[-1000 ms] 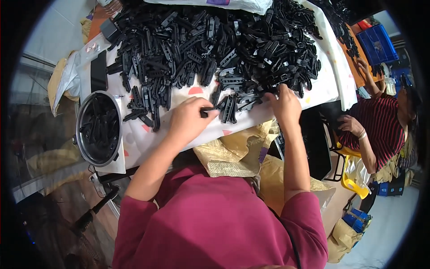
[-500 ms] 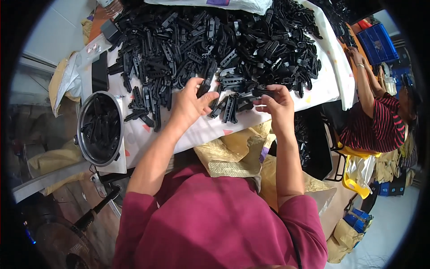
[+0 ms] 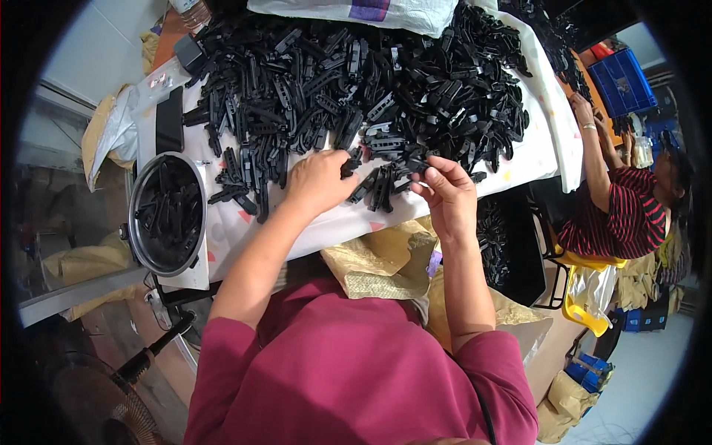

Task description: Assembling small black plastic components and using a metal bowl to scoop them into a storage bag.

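Observation:
Black ribbed plastic parts (image 3: 259, 96) lie in a wide heap over the white patterned tablecloth (image 3: 545, 152). At the near edge of the heap, my left hand (image 3: 319, 182) curls its fingers and thumb around a small black part, mostly hidden by the hand. To its right, my right hand (image 3: 449, 194) pinches a black plastic part (image 3: 420, 166) between thumb and fingers, just above the cloth. Between the hands a few loose black parts (image 3: 381, 189) rest in a small cluster.
A round metal-rimmed pan (image 3: 202, 215) of black parts stands at left, beside a dark phone-like slab (image 3: 170, 119). A white sack (image 3: 311, 9) lies at the back. A co-worker in a striped shirt (image 3: 630, 211) works at right, near a blue crate (image 3: 621, 80). A fan (image 3: 122, 415) stands lower left.
My left hand has come down and turned palm-down; the longer part it held upright now lies at the heap's edge. My right hand has shifted slightly left and lower, still pinching a part.

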`<state>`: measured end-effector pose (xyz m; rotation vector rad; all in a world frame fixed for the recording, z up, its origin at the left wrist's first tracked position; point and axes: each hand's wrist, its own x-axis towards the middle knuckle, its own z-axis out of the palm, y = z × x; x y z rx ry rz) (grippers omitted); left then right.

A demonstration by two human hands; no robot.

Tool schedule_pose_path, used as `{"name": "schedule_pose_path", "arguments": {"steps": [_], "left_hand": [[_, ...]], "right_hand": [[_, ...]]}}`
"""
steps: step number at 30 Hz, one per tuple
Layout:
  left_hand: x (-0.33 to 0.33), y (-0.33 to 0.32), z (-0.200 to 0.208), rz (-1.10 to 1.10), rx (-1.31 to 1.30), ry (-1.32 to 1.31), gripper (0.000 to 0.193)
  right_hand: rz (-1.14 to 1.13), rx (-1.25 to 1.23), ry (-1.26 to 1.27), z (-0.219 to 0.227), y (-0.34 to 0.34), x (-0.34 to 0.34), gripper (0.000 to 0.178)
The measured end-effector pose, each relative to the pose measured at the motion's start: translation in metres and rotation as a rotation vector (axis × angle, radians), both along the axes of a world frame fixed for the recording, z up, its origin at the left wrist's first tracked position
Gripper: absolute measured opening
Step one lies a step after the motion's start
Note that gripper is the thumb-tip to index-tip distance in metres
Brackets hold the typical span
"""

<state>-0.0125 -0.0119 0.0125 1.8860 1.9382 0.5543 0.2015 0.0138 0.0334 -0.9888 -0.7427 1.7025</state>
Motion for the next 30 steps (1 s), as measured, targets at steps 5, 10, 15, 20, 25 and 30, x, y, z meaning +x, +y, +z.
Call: {"name": "schedule_pose_path", "arguments": {"steps": [5,10,15,20,25,30], "left_hand": [[-0.005,0.005,0.011,0.088,-0.184,-0.112,0.029],[-0.005,-0.012,0.047,0.034,-0.263,-1.147,0.02],[-0.011,-0.017,0.061,-0.243,-0.154,-1.024,0.018],[-0.019,-0.016,0.063,-0.457,0.155,-0.736,0.02],[-0.012,-0.02,0.068,-0.498,0.217,-0.633,0.034],[-0.001,-0.024,0.067,-0.394,0.357,-0.397,0.037]], "right_hand": [[-0.313,0.032,0.2,0.006,0.022,0.029,0.017],[0.224,0.6,-0.327,0.036,-0.022,-0.007,0.012],[0.225,1.101,-0.758,0.054,-0.023,-0.019,0.021],[0.272,1.054,-0.747,0.058,-0.026,-0.021,0.022],[0.118,1.193,-0.784,0.051,-0.031,-0.021,0.024],[0.111,1.127,-0.941,0.054,-0.031,-0.016,0.043]]}}
